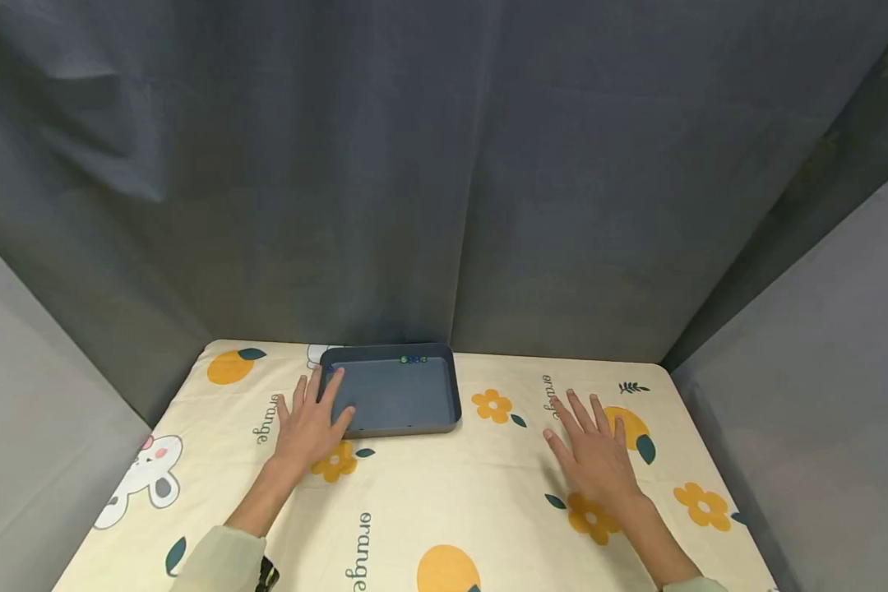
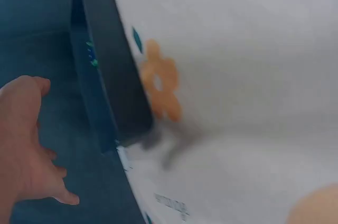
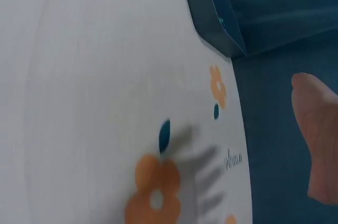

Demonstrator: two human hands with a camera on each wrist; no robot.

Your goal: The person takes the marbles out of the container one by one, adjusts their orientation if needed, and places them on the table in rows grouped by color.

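A printed rabbit (image 1: 144, 481) on the bench's cloth (image 1: 400, 501) lies left of the left hand (image 1: 307, 432). That hand, fingers spread and extended, is over the left side of a dark tray (image 1: 395, 403); a tiny blue piece (image 1: 330, 368), perhaps a marble, shows between its fingertips (image 1: 338, 375). To that hand's right, small green and blue balls (image 1: 414, 359) line the tray's far side. The right hand (image 1: 599, 464), fingers likewise spread, hangs above the cloth, well apart from the tray, with a printed flower (image 1: 703, 505) to its right.
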